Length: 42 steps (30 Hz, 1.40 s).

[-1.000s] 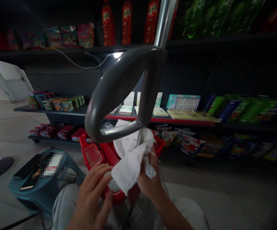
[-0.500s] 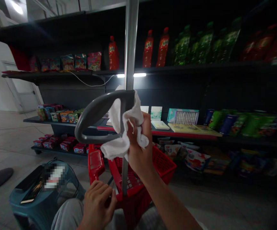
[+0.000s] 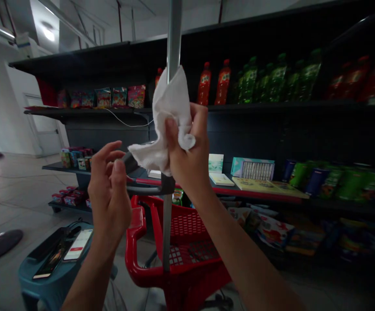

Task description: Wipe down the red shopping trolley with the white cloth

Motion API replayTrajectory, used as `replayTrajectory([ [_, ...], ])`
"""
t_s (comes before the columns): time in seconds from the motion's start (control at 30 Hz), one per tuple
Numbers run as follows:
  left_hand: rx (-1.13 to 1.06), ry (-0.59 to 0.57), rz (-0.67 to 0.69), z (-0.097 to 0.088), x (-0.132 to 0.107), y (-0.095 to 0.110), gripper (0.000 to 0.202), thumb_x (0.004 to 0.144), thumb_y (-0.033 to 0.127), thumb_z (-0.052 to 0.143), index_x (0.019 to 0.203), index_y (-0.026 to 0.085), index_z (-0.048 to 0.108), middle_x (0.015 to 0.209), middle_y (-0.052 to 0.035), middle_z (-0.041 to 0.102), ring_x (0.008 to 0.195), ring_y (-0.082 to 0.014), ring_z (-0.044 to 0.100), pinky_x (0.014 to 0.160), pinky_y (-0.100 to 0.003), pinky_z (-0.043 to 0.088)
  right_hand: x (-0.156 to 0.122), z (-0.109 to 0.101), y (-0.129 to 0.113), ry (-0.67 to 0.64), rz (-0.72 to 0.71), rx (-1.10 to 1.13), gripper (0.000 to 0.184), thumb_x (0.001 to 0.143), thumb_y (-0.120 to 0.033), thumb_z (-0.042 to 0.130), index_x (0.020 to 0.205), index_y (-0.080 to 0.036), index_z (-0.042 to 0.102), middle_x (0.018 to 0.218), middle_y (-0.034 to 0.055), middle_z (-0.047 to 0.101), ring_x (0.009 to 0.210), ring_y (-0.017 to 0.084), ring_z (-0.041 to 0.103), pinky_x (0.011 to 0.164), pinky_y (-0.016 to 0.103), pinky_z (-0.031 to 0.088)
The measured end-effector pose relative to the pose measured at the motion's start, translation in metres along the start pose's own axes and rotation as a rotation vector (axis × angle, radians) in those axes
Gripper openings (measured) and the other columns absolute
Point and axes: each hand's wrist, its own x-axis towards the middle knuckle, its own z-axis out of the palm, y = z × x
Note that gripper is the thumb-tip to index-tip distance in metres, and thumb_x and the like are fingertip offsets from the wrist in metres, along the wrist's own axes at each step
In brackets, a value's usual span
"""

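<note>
- Dark shelves [image 3: 246,134] across the back, one red-edged
- Pale tiled floor [image 3: 23,175]
- Light door [image 3: 43,119] in the wall [image 3: 20,82], left
- Lit lamp [image 3: 49,34], upper left
- Blue stool [image 3: 49,287], lower left

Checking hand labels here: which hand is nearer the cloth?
Right. The right hand grips the cloth at the pole; the left hand is raised to the cloth's left, not touching it.

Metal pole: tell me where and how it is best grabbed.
Probably best on the bare stretch of the metal pole below the grey handle, from the left with the left hand: it is straight, slim and near upright there, while the white cloth in the right hand covers it above.
</note>
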Motion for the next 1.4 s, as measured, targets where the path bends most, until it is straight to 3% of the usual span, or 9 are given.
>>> replayTrajectory([
  [0.1, 0.167, -0.004, 0.096, 0.005, 0.020, 0.007, 0.040, 0.108, 0.044, 0.037, 0.101, 0.017, 0.066, 0.075, 0.0008, 0.062, 0.066, -0.0092, 0.056, 0.064, -0.022, 0.042, 0.037, 0.010, -0.003, -0.033, -0.070, -0.073, 0.014, 0.103, -0.022, 0.054, 0.109, -0.024, 0.041, 0.117, 0.0068, 0.059, 0.112, 0.017, 0.059, 0.102, 0.035, 0.048],
  [0.17, 0.232, 0.009, 0.129, 0.007, 0.024, 0.003, 0.040, 0.109, 0.040, 0.038, 0.090, 0.017, 0.064, 0.063, 0.0036, 0.053, 0.058, -0.0082, 0.050, 0.060, -0.023, 0.036, 0.067, 0.019, -0.003, -0.068, -0.073, -0.113, 0.013, 0.104, -0.021, 0.052, 0.105, -0.025, 0.039, 0.117, 0.0064, 0.060, 0.114, 0.016, 0.059, 0.105, 0.033, 0.048],
  [0.33, 0.286, 0.002, 0.156, 0.008, 0.027, -0.011, 0.039, 0.107, 0.038, 0.040, 0.079, 0.018, 0.057, 0.055, 0.0056, 0.044, 0.051, -0.0084, 0.043, 0.056, -0.025, 0.028, 0.137, 0.044, 0.007, -0.068, -0.014, -0.063, 0.016, 0.104, -0.028, 0.053, 0.098, -0.025, 0.039, 0.106, 0.0017, 0.064, 0.109, 0.018, 0.066, 0.101, 0.038, 0.051],
  [0.47, 0.430, -0.049, 0.083, 0.007, 0.034, -0.007, 0.040, 0.106, 0.038, 0.036, 0.075, 0.020, 0.054, 0.056, 0.0030, 0.049, 0.053, -0.0111, 0.045, 0.058, -0.026, 0.025, 0.150, 0.057, 0.022, -0.041, 0.025, 0.019, 0.019, 0.102, -0.033, 0.055, 0.094, -0.025, 0.040, 0.090, -0.0018, 0.064, 0.095, 0.018, 0.069, 0.090, 0.036, 0.052],
  [0.7, 0.478, -0.241, 0.097, 0.009, 0.051, 0.015, 0.036, 0.106, 0.041, 0.036, 0.095, 0.021, 0.065, 0.082, -0.0032, 0.071, 0.070, -0.0166, 0.060, 0.063, -0.027, 0.027, 0.073, 0.053, 0.034, -0.055, 0.075, 0.092, 0.021, 0.102, -0.046, 0.051, 0.099, -0.025, 0.049, 0.086, 0.0014, 0.064, 0.081, 0.018, 0.064, 0.073, 0.032, 0.049],
  [0.83, 0.520, -0.190, 0.116, 0.015, 0.053, 0.009, 0.037, 0.104, 0.038, 0.041, 0.082, 0.019, 0.063, 0.077, -0.0059, 0.069, 0.066, -0.0169, 0.059, 0.061, -0.029, 0.024, 0.022, 0.041, 0.028, -0.096, 0.163, 0.128, 0.022, 0.101, -0.047, 0.054, 0.096, -0.025, 0.048, 0.083, 0.0010, 0.062, 0.075, 0.016, 0.061, 0.067, 0.032, 0.048],
  [1.07, 0.449, -0.138, 0.191, 0.018, 0.046, 0.003, 0.035, 0.105, 0.037, 0.041, 0.089, 0.019, 0.066, 0.084, -0.0033, 0.071, 0.071, -0.0147, 0.059, 0.063, -0.027, 0.029, -0.040, 0.029, 0.021, -0.056, 0.227, 0.135, 0.011, 0.102, -0.033, 0.052, 0.107, -0.024, 0.048, 0.100, 0.0031, 0.064, 0.087, 0.016, 0.060, 0.074, 0.030, 0.050],
  [1.27, 0.385, -0.069, 0.265, 0.022, 0.041, -0.010, 0.032, 0.104, 0.036, 0.042, 0.109, 0.019, 0.069, 0.102, -0.0060, 0.074, 0.089, -0.0178, 0.065, 0.077, -0.028, 0.044, -0.091, 0.025, 0.023, -0.061, 0.312, 0.166, 0.018, 0.101, -0.029, 0.056, 0.117, -0.024, 0.050, 0.105, 0.0048, 0.065, 0.090, 0.017, 0.061, 0.081, 0.034, 0.052],
  [1.4, 0.346, -0.036, 0.273, 0.019, 0.031, -0.020, 0.032, 0.101, 0.030, 0.045, 0.124, 0.020, 0.065, 0.114, -0.0081, 0.071, 0.104, -0.0204, 0.064, 0.094, -0.034, 0.048, -0.154, 0.020, 0.025, -0.128, 0.428, 0.120, 0.016, 0.104, -0.033, 0.052, 0.116, -0.023, 0.051, 0.097, 0.0029, 0.065, 0.082, 0.017, 0.061, 0.074, 0.031, 0.050],
])
